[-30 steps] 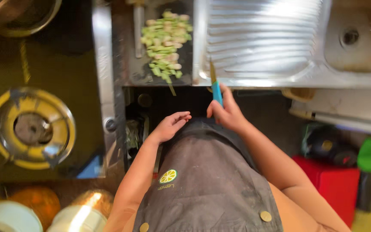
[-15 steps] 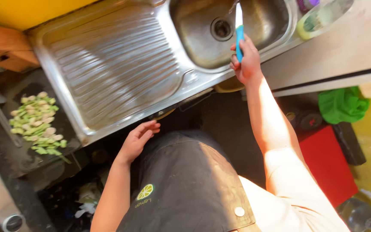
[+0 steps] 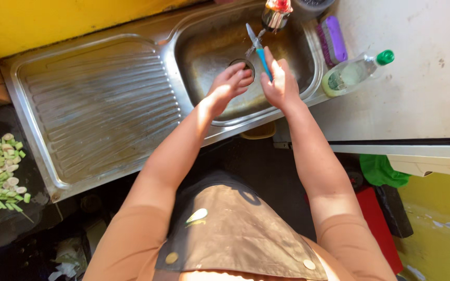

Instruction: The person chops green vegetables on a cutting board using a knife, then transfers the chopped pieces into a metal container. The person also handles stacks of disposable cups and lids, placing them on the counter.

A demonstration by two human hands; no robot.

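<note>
- The right hand (image 3: 281, 83) has its fingers clamped round the blue handle of a small steel-bladed knife (image 3: 257, 46), held over the stainless steel sink basin (image 3: 298, 62) with the blade pointing up toward the red-topped tap (image 3: 276, 11).
- The left hand (image 3: 228, 86) hovers just left of the knife above the basin's drain; its fingers are bunched loosely together and hold nothing.
- Risk: the left fingers are very near the blade. With wet skin and a wet handle, I judge that a slip could bring the edge across a fingertip.
- Risk: the blade tip stands close to the tap spout and could knock against it if lifted carelessly.
- A purple scrubbing brush (image 3: 331, 39) and a clear plastic bottle with a green cap (image 3: 354, 72) lie right of the basin; the bottle lies at the basin's rim on the pale tabletop (image 3: 417, 99).
- Chopped green vegetable pieces (image 3: 2, 171) lie far left of the basin, beyond the ribbed draining board (image 3: 100, 104).
- Against half a second ago: the left hand, then at the apron, has come up over the basin, and the knife now sits under the tap.
</note>
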